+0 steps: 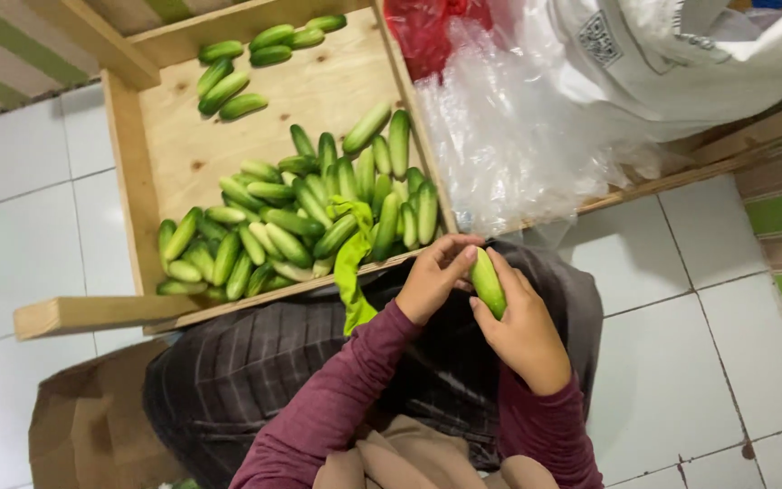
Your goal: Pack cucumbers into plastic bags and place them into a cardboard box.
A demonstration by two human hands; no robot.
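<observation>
Cucumber [487,282], right hand [525,331] cupping, left hand [432,281] pinching tip

cucumber [488,282]: smooth green skin, slight sheen, held in both hands
crate [128,172]: bare pale plywood, matt, knots showing
rag [352,263]: soft yellow-green cloth over the crate's near edge
bags [518,127]: thin clear plastic, crinkled, glossy
floor [672,362]: white glazed tiles, smooth
sleeves [337,407]: matt maroon knit

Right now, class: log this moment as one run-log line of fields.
left hand: touching cucumber tip | right hand: holding cucumber | wooden tray: cucumber pile | green cloth: over tray edge
</observation>
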